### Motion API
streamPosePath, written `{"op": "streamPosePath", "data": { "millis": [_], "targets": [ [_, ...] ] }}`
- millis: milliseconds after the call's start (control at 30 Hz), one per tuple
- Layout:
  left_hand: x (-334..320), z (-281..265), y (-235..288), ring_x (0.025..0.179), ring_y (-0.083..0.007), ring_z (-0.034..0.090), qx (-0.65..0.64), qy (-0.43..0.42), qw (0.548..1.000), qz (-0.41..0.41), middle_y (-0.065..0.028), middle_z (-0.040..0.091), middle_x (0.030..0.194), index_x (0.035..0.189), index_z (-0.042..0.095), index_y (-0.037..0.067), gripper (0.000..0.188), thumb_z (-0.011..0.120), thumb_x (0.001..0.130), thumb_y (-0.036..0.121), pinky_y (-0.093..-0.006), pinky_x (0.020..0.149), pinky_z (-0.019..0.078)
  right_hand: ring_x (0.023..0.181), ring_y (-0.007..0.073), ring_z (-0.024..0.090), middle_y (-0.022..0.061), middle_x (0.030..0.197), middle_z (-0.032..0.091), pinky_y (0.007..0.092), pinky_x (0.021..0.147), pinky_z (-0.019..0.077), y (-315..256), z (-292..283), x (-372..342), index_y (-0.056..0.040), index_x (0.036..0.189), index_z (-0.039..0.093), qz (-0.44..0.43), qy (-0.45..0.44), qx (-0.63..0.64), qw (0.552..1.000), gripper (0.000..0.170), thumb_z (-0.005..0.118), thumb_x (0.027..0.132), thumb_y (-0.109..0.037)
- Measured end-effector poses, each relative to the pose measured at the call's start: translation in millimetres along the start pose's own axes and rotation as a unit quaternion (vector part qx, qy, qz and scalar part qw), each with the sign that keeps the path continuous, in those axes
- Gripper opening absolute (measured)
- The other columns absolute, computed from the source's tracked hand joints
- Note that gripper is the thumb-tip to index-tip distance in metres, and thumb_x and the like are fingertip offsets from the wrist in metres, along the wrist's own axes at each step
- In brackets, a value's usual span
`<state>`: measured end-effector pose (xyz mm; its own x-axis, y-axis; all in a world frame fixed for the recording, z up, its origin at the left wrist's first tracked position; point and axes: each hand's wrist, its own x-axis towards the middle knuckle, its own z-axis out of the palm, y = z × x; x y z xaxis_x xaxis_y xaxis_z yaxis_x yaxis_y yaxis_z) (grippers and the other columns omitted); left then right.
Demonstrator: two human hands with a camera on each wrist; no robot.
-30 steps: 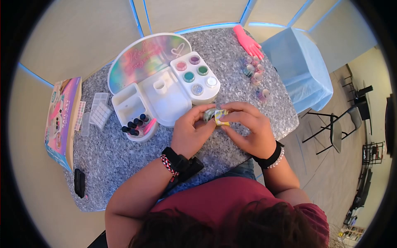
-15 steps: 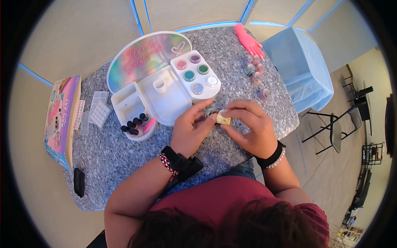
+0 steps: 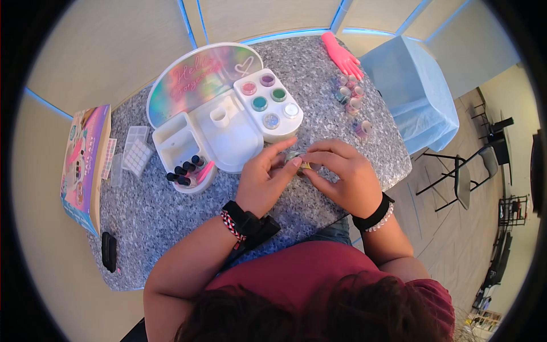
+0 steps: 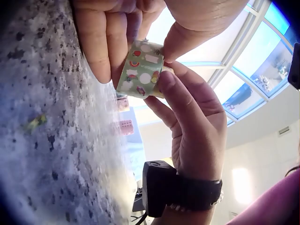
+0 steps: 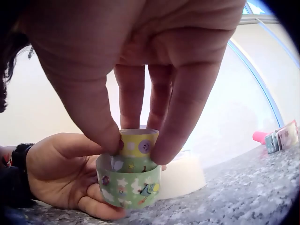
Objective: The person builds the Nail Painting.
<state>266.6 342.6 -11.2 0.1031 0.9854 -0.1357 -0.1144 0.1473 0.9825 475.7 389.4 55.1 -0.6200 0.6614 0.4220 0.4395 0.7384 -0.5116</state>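
Observation:
In the left wrist view, a green roll (image 4: pixel 143 70) printed with small pictures sits between the two hands. My left hand (image 3: pixel 264 176) grips this wider green roll (image 5: pixel 129 187) from the side, just above the table. My right hand (image 3: pixel 345 176) pinches a narrower yellow roll (image 5: pixel 137 144) between thumb and fingers from above. The yellow roll stands upright, its lower part at the green roll's mouth; whether a further green band inside belongs to another roll I cannot tell.
A white organizer (image 3: pixel 233 137) with jars and dark-capped bottles (image 3: pixel 185 172) stands ahead. Back right are a pink hand model (image 3: pixel 342 57) and several small rolls (image 3: pixel 354 104). A box (image 3: pixel 88 165), clear cases (image 3: pixel 137 155) and a black object (image 3: pixel 109 252) lie left.
The yellow roll has turned from lying sideways beside the green roll and now shows only a little in the head view. My right hand has shifted slightly with it.

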Motion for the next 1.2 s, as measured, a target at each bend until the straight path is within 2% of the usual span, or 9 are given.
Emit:
{"op": "streamPosePath", "data": {
  "millis": [167,400,533,700,933,1033,1100,1167,1200],
  "targets": [
    [-0.1,1.0,2.7,0.117,-0.0149,0.072,-0.052,0.000,0.999,0.001,-0.0139,0.075,0.130,0.158,0.052,0.000,0.050,0.066,0.112,0.012,-0.0296,0.098,0.0605,0.105,0.0318,0.074,0.0105,0.115,0.077,0.0433,0.090,0.0613,-1.4,2.1,0.1,-0.0118,0.131,0.077,0.006,0.008,-0.040,0.999,0.050,0.091,0.084,-0.019],
    [4.0,1.2,-2.0,0.119,-0.0166,0.074,-0.068,-0.007,0.997,0.020,-0.0158,0.074,0.132,0.156,0.054,-0.001,0.052,0.071,0.107,0.006,-0.0283,0.097,0.0600,0.115,0.0354,0.073,0.0102,0.124,0.079,0.0464,0.099,0.0589,8.3,-19.8,13.1,-0.0146,0.132,0.077,-0.027,0.041,-0.022,0.999,0.050,0.092,0.084,-0.022],
    [1.9,1.2,4.6,0.122,-0.0165,0.072,-0.082,-0.008,0.997,0.012,-0.0156,0.074,0.134,0.152,0.056,-0.003,0.048,0.070,0.107,0.004,-0.0291,0.102,0.0586,0.116,0.0359,0.073,0.0145,0.129,0.077,0.0464,0.100,0.0584,81.4,-68.7,43.2,-0.0096,0.124,0.078,0.059,0.066,-0.126,0.988,0.033,0.084,0.092,-0.013],
    [2.5,0.1,4.7,0.123,-0.0172,0.072,-0.063,-0.014,0.998,0.011,-0.0152,0.074,0.133,0.148,0.060,-0.003,0.043,0.070,0.107,0.004,-0.0301,0.106,0.0574,0.114,0.0339,0.075,0.0138,0.127,0.078,0.0453,0.100,0.0585,178.9,-89.5,73.6,-0.0066,0.126,0.075,0.243,-0.043,-0.141,0.959,0.039,0.084,0.090,-0.017],
    [0.6,-2.4,2.5,0.122,-0.0209,0.071,-0.082,-0.048,0.995,-0.044,-0.0157,0.072,0.135,0.152,0.053,0.000,0.048,0.070,0.108,0.008,-0.0352,0.100,0.0627,0.107,0.0272,0.076,0.0145,0.121,0.077,0.0402,0.092,0.0610,194.5,-70.4,81.9,-0.0033,0.130,0.069,0.258,-0.048,-0.149,0.953,0.046,0.085,0.090,-0.020],
    [0.9,-1.6,2.8,0.122,-0.0209,0.071,-0.097,-0.046,0.993,-0.040,-0.0157,0.071,0.136,0.155,0.049,0.002,0.053,0.071,0.107,0.006,-0.0349,0.099,0.0629,0.102,0.0312,0.078,0.0131,0.114,0.079,0.0424,0.089,0.0616,163.7,-74.1,76.4,-0.0028,0.128,0.069,0.250,0.062,-0.137,0.956,0.043,0.084,0.090,-0.017],
    [2.0,-0.6,2.5,0.123,-0.0206,0.071,-0.116,-0.043,0.992,-0.039,-0.0154,0.070,0.137,0.156,0.048,0.003,0.055,0.072,0.106,0.006,-0.0344,0.100,0.0622,0.100,0.0242,0.077,0.0097,0.110,0.078,0.0378,0.088,0.0624,105.7,-68.2,66.6,-0.0008,0.124,0.069,0.162,0.109,0.007,0.981,0.030,0.079,0.097,-0.011],
    [1.1,0.1,-1.1,0.124,-0.0197,0.070,-0.117,-0.044,0.992,-0.021,-0.0141,0.070,0.139,0.156,0.048,0.003,0.057,0.074,0.105,0.004,-0.0338,0.102,0.0603,0.113,0.0168,0.073,0.0063,0.116,0.073,0.0344,0.098,0.0615,41.6,-65.9,55.0,0.0002,0.121,0.070,0.205,0.000,0.249,0.946,0.018,0.070,0.103,0.000],
    [1.0,0.1,-2.9,0.124,-0.0197,0.070,-0.121,-0.042,0.991,-0.024,-0.0141,0.070,0.139,0.156,0.048,0.003,0.057,0.074,0.105,0.004,-0.0338,0.102,0.0603,0.121,0.0183,0.070,0.0067,0.122,0.070,0.0355,0.101,0.0607,33.3,-54.7,40.9,-0.0017,0.120,0.070,0.143,-0.019,0.311,0.939,0.020,0.068,0.101,0.004]
  ]
}}
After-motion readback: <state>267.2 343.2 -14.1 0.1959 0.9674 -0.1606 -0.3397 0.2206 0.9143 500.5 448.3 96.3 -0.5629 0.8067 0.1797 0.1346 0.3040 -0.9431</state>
